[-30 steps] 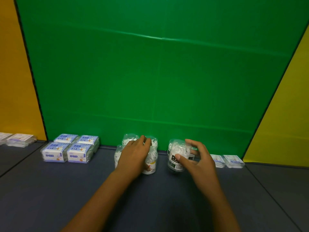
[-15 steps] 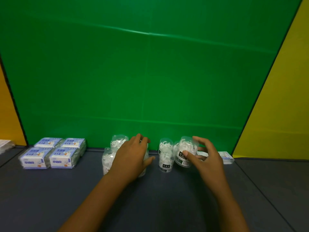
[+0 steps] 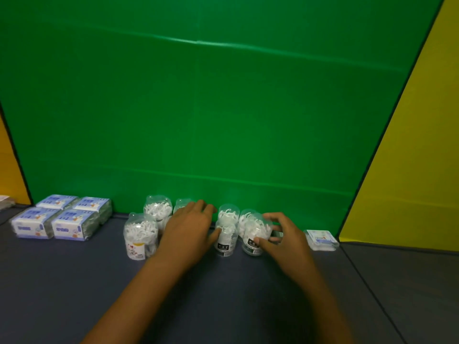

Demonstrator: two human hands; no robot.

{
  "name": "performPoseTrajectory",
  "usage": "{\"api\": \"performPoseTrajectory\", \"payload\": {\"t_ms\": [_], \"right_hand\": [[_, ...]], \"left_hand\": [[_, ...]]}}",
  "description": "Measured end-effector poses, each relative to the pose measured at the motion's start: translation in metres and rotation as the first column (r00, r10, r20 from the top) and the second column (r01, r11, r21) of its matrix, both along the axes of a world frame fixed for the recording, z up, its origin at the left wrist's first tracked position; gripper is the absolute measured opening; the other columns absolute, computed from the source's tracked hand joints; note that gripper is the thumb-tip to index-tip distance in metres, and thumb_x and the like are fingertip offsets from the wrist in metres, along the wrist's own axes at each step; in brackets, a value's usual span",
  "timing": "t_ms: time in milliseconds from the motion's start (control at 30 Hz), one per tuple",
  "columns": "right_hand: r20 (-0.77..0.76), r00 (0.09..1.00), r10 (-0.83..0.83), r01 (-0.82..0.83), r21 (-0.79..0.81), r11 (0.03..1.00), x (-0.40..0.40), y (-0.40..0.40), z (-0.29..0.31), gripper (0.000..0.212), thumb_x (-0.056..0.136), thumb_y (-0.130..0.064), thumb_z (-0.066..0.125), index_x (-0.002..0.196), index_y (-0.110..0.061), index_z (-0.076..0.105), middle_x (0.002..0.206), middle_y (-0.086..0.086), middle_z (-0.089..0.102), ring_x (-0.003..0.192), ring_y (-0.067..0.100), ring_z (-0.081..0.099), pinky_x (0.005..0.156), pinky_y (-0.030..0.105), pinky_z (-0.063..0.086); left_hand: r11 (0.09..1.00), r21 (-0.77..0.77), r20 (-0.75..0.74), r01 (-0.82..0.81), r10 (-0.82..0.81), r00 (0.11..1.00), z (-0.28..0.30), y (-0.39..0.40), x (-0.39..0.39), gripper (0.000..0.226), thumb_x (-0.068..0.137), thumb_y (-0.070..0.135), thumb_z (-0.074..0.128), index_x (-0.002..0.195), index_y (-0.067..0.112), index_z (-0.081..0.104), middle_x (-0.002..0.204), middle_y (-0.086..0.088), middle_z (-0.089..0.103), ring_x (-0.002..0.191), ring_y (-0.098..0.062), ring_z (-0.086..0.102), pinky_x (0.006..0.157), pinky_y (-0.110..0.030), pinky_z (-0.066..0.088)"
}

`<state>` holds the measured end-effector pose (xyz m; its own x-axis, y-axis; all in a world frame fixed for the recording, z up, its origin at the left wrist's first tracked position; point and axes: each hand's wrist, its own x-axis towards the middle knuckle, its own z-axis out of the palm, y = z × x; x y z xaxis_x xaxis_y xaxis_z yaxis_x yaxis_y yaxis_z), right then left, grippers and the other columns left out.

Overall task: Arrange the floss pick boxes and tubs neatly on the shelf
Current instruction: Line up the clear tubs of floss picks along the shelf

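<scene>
Right hand (image 3: 285, 240) has its grip curled round the clear, black-labelled plastic tub (image 3: 254, 238), upright on the dark shelf (image 3: 74, 281) by the green backdrop. Best nudge it flush beside its twin tub (image 3: 226, 240), label forward. Left hand (image 3: 190, 225), fingers relaxed, steadies the white-labelled tubs (image 3: 140, 235). All hold white floss picks.

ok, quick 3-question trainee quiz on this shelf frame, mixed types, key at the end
1. True or false: the right hand grips a black-labelled tub.
2. Where do the blue boxes sit? A) far left B) far right C) in the middle
3. Fill in: the wall behind the tubs is ____.

Key: 1 true; 2 A; 3 green
</scene>
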<state>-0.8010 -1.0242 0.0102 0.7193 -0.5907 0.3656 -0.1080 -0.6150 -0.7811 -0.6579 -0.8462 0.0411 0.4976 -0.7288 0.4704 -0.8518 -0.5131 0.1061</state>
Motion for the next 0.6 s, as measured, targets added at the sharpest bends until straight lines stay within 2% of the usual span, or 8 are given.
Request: {"api": "performPoseTrajectory", "payload": {"t_ms": [200, 333, 433, 500, 600], "right_hand": [[-0.053, 0.995, 0.087, -0.090, -0.053, 0.995, 0.006, -0.012, -0.017, 0.049, 0.076, -0.014, 0.082, 0.116, -0.026, 0.056, 0.121, -0.008, 0.056, 0.103, 0.002, 0.059, 0.081, 0.013, 0.053], [-0.096, 0.989, 0.108, -0.119, -0.114, 0.986, 0.005, -0.015, -0.026, 0.049, 0.078, -0.020, 0.080, 0.118, -0.030, 0.053, 0.120, -0.010, 0.051, 0.106, 0.006, 0.059, 0.089, 0.030, 0.056], [-0.122, 0.986, 0.118, -0.134, -0.137, 0.981, 0.003, -0.016, -0.026, 0.049, 0.080, -0.024, 0.078, 0.120, -0.032, 0.050, 0.120, -0.010, 0.048, 0.105, 0.007, 0.057, 0.091, 0.033, 0.055], [-0.158, 0.981, 0.110, -0.137, -0.173, 0.975, 0.002, -0.015, -0.024, 0.051, 0.082, -0.027, 0.076, 0.124, -0.032, 0.048, 0.123, -0.009, 0.044, 0.107, 0.009, 0.055, 0.094, 0.032, 0.052], [-0.192, 0.978, 0.081, -0.129, -0.254, 0.959, 0.000, -0.010, -0.015, 0.054, 0.084, -0.033, 0.073, 0.130, -0.027, 0.046, 0.128, -0.007, 0.042, 0.112, 0.009, 0.048, 0.095, 0.024, 0.042]], "left_hand": [[0.999, 0.001, 0.008, -0.044, 0.044, 0.999, -0.003, -0.006, -0.012, 0.045, 0.089, 0.045, 0.054, 0.128, 0.022, 0.051, 0.120, -0.001, 0.056, 0.110, -0.021, 0.053, 0.087, -0.034, 0.045], [0.998, 0.001, -0.008, -0.062, 0.062, 0.998, -0.003, -0.007, -0.018, 0.046, 0.090, 0.045, 0.053, 0.129, 0.022, 0.049, 0.122, 0.000, 0.055, 0.111, -0.020, 0.053, 0.088, -0.033, 0.045], [0.998, -0.012, -0.012, -0.065, 0.065, 0.998, 0.000, -0.004, -0.023, 0.045, 0.090, 0.045, 0.053, 0.129, 0.023, 0.049, 0.123, 0.001, 0.055, 0.112, -0.019, 0.052, 0.088, -0.032, 0.044], [0.997, -0.024, -0.007, -0.068, 0.067, 0.998, 0.002, 0.000, -0.026, 0.045, 0.090, 0.044, 0.054, 0.129, 0.023, 0.050, 0.123, 0.001, 0.055, 0.112, -0.019, 0.053, 0.087, -0.031, 0.044], [0.996, -0.032, 0.000, -0.080, 0.080, 0.997, 0.007, 0.010, -0.028, 0.045, 0.090, 0.045, 0.055, 0.129, 0.024, 0.049, 0.125, 0.002, 0.054, 0.112, -0.019, 0.052, 0.086, -0.030, 0.044]]}}
